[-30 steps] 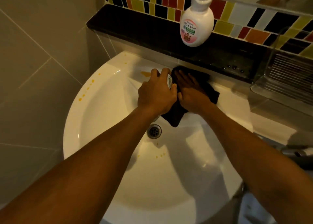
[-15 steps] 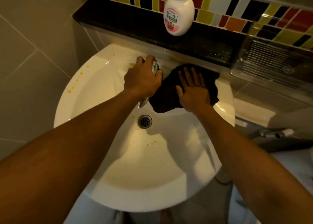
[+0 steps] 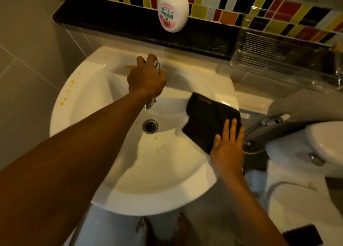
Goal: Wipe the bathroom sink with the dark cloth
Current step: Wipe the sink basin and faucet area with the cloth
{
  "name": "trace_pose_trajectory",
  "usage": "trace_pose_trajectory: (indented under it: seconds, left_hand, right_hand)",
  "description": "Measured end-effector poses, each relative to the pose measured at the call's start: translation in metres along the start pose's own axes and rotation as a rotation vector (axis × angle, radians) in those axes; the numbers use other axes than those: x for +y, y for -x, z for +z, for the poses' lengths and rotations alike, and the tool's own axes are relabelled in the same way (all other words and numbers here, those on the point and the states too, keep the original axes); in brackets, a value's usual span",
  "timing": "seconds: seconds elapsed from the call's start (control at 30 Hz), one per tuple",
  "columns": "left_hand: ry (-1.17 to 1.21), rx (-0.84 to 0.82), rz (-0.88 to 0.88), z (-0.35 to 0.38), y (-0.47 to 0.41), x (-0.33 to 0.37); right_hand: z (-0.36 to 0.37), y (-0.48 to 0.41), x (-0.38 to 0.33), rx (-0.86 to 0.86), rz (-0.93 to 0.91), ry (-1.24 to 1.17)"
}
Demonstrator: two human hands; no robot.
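Observation:
A white round sink (image 3: 152, 195) fills the middle of the view, with orange spots on its left rim and in the bowl near the drain (image 3: 150, 126). My left hand (image 3: 146, 78) is closed around the chrome tap (image 3: 150, 103) at the back of the bowl. The dark cloth (image 3: 206, 119) lies flat on the sink's right rim. My right hand (image 3: 227, 149) presses on the cloth's near edge, palm down with the fingers spread.
A white soap bottle (image 3: 173, 9) stands on the black ledge (image 3: 111, 24) behind the sink. A clear rack (image 3: 285, 60) sits on the ledge's right end. A white toilet (image 3: 306, 153) and a chrome spray hose (image 3: 267, 122) are at the right. Bare feet show below the sink.
My right hand has slid the dark cloth from the back of the sink beside the tap down along the right rim. My left hand has stayed on the tap.

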State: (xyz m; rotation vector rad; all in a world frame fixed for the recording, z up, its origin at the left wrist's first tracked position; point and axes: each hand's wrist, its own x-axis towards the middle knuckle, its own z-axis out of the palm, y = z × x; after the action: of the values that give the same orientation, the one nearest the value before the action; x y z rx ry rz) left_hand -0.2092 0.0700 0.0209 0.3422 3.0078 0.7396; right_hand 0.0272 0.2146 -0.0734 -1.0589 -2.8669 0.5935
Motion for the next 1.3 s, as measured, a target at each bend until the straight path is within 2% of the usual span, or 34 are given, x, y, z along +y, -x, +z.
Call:
trace_pose_trajectory:
  seconds: [0.1,0.17,0.37,0.53,0.67,0.8,0.97,1.03,1.13,1.3]
  left_hand:
    - [0.009,-0.001,0.013,-0.001,0.001,0.000]
    - [0.018,-0.004,0.011,-0.001,0.001,-0.001]
    - [0.010,0.036,0.031,0.006,-0.003,-0.004]
    - [0.011,0.021,0.018,0.005,-0.003,-0.002]
    - [-0.004,-0.002,-0.003,0.002,-0.002,-0.001]
    - [0.003,-0.019,-0.002,-0.001,0.001,0.001]
    - [0.010,-0.031,-0.015,-0.006,0.005,0.004]
    - [0.012,-0.029,-0.009,-0.006,0.005,0.004]
    - [0.016,-0.019,-0.007,-0.005,0.005,0.003]
    - [0.022,-0.024,-0.006,-0.004,0.002,0.002]
  right_hand:
    - [0.004,0.047,0.006,-0.011,0.035,-0.124]
    - [0.005,0.039,0.006,-0.033,0.050,-0.100]
    - [-0.001,-0.081,0.001,-0.027,-0.062,0.092]
    - [-0.016,-0.140,-0.009,-0.113,-0.095,-0.007]
    - [-0.014,-0.090,-0.003,-0.073,-0.068,-0.044]
    - [-0.004,-0.002,0.005,-0.002,0.051,-0.175]
    - [0.042,0.135,-0.030,0.110,0.187,-0.332]
    - [0.057,0.170,-0.046,0.114,0.243,-0.320]
    - [0.062,0.170,-0.053,0.095,0.271,-0.338]
    - [0.043,0.116,-0.039,0.097,0.237,-0.271]
